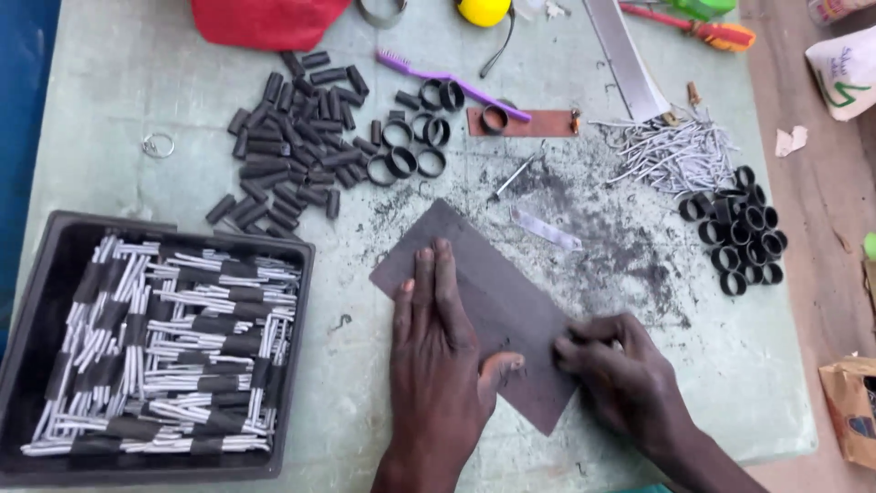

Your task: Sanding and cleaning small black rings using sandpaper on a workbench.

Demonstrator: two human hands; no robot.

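A dark brown abrasive sheet [474,265] lies flat on the pale green table [119,82], turned diagonally. My left hand [438,351] presses flat on the sheet, fingers straight and together. My right hand [611,365] rests at the sheet's right edge with its fingertips pinched together on the surface; whatever is between them is too small to tell.
A black tray [36,301] of white sticks with black sleeves sits at left. A heap of black tubes [283,137] and black rings [411,146] lies behind. More rings [739,233], thin white rods [675,151], a purple toothbrush [447,80] and a metal ruler [625,55] are at right.
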